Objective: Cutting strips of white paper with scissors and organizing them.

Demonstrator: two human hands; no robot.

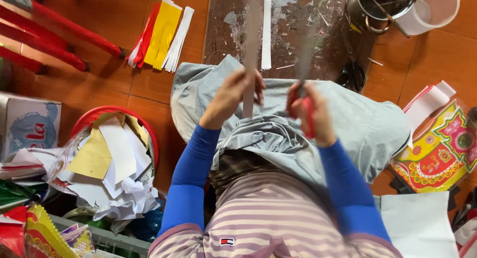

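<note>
Over the grey cloth [348, 119], left hand [233, 94] pinches a paper strip [250, 54] taut; right hand [310, 109] grips what look like red-handled scissors [307, 114] to cut it

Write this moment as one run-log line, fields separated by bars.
left hand: holds paper strip upright | right hand: grips red-handled scissors | lap: grey cloth | left side: red basket of paper scraps

Blue sleeves [189, 188], striped pink/white shirt [268, 218], grey cloth [367, 124], red-handled scissors [308, 114] (prob.), yellow/red/white paper strips [161, 34].
</note>
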